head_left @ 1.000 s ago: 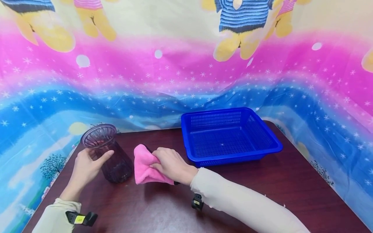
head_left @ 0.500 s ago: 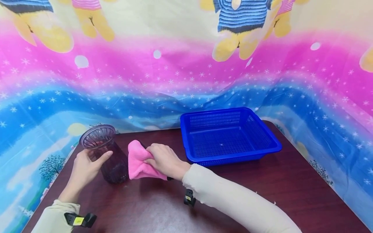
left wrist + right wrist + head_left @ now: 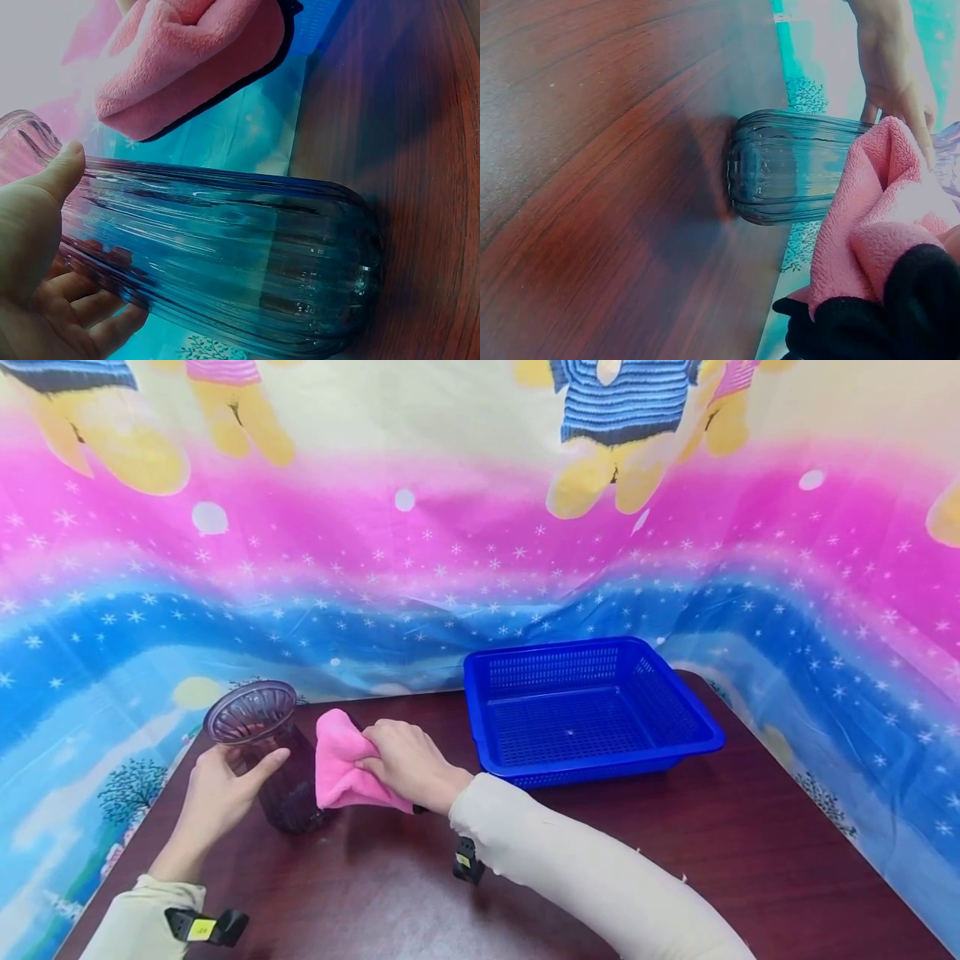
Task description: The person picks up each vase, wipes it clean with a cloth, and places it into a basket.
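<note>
A ribbed, purplish glass vase (image 3: 288,793) with a flared mouth stands upright at the left of the table. My left hand (image 3: 221,793) grips it just below the rim, thumb on the near side and fingers round the far side, as the left wrist view shows the vase (image 3: 225,247) too. My right hand (image 3: 412,764) holds a bunched pink cloth (image 3: 348,768) with black edging, right of the vase. In the left wrist view a gap separates the cloth (image 3: 187,75) from the glass. The cloth covers part of the vase in the right wrist view.
A blue plastic basket (image 3: 491,764) with perforated sides sits at the back right of the dark red-brown wooden table (image 3: 600,852). A patterned cloth backdrop (image 3: 420,560) hangs behind and along both sides of the table.
My right hand has carried the pink cloth leftward and slightly up, closer to the vase. The left hand and the vase have stayed in place.
</note>
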The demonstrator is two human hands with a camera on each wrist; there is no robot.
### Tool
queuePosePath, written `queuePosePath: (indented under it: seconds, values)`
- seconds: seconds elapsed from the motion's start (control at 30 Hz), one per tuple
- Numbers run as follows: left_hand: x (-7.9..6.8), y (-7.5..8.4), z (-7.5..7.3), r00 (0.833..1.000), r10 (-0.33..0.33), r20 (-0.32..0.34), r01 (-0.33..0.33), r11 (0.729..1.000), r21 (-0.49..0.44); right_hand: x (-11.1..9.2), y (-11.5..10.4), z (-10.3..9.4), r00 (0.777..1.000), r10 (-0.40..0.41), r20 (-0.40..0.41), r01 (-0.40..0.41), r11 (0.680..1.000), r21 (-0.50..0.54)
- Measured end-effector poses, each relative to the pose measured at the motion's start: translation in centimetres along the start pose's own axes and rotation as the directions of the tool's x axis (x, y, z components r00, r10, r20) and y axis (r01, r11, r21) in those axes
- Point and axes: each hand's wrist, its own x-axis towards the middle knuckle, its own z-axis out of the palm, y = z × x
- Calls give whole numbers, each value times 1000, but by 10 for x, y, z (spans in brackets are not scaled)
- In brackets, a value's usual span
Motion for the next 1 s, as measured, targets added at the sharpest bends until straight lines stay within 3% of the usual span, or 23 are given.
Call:
queuePosePath:
  seconds: [0.43, 1.0]
  values:
    - [-1, 2, 0, 1000, -16, 2, 16, 1000, -19, 12, -7, 10, 1000, 17, 14, -17, 1000, -5]
    - [0, 0, 0, 1000, 17, -11, -17, 1000, -27, 24, -21, 17, 999, 20, 35, -17, 994, -105]
